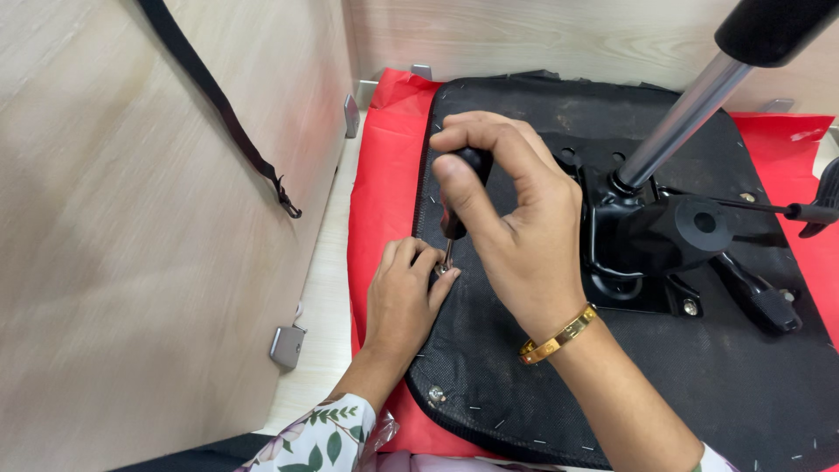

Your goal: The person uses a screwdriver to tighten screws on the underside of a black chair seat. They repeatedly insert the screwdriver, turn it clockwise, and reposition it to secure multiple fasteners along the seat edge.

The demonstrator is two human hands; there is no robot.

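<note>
A bright red plastic sheet (380,192) covers the pale wooden tabletop (325,306), walled in by light woodgrain panels (131,262) fixed with small grey metal corner brackets (287,345), and a thin black strap with a clip (218,96) hangs down the left panel.

The right hand (511,223) covers most of the screwdriver (461,188), and the left hand's fingertips (426,260) hide the screw (444,269) at its tip. The metal column (686,118) and its black cap (773,28) run off the top edge, while the black lever (821,210) is cut by the right edge. The wooden panel (131,262) at left is blurred.
</note>
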